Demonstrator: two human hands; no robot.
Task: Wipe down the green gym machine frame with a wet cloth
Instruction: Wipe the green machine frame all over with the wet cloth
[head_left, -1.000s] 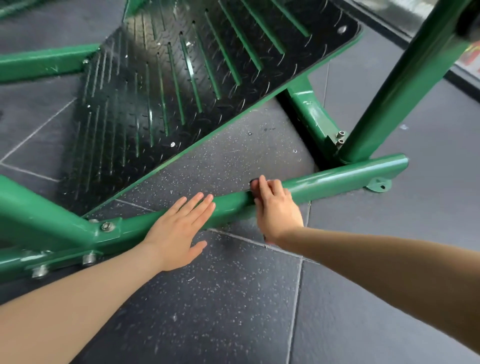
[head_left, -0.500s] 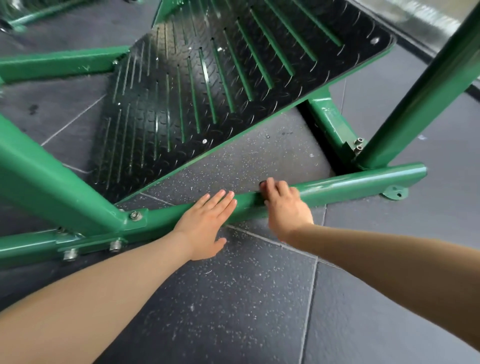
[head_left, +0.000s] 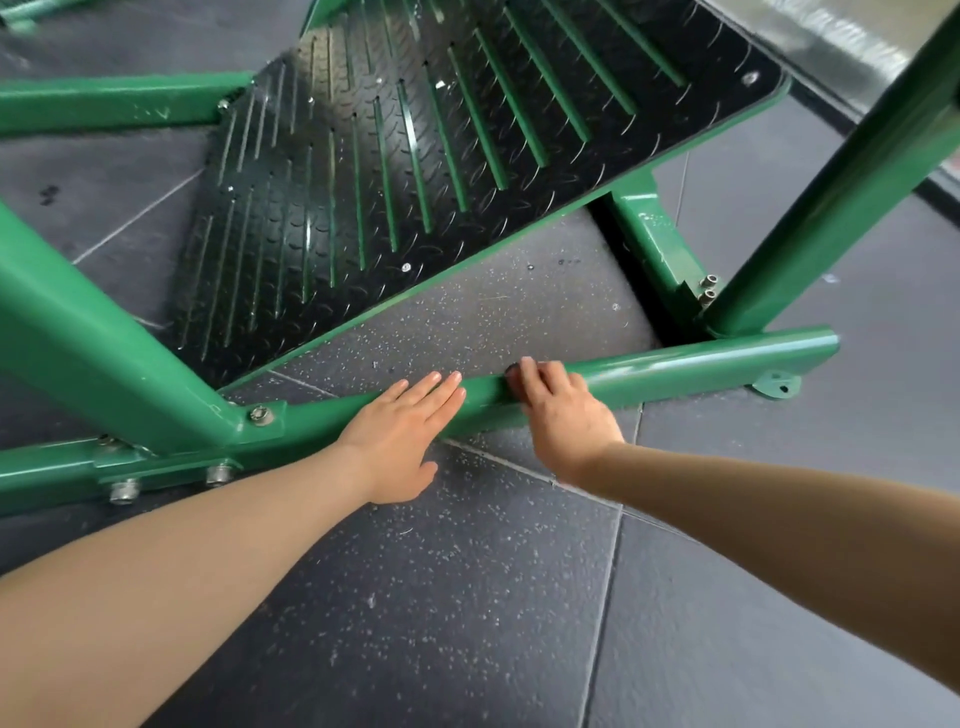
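Rail: the low green rail (head_left: 691, 371) of the frame was laid across the floor (head_left: 467, 597), ending at a foot tab (head_left: 777, 385).
Left hand: the left hand (head_left: 397, 441) was laid flat on the rail, fingers straight and together, thumb spread toward the floor.
Right hand: the right hand (head_left: 563, 410) was curled over the rail, just right of the left hand.
Cloth: a dark scrap of cloth (head_left: 512, 372) was seen at the right fingertips, pressed to the rail; most was hidden.
Plate: a black tread plate (head_left: 395, 171) was tilted beyond the rail.
Post: a green post (head_left: 831, 208) was joined near the rail's right end.
Bolts: bolts (head_left: 124, 490) were set at the rail's left joint.
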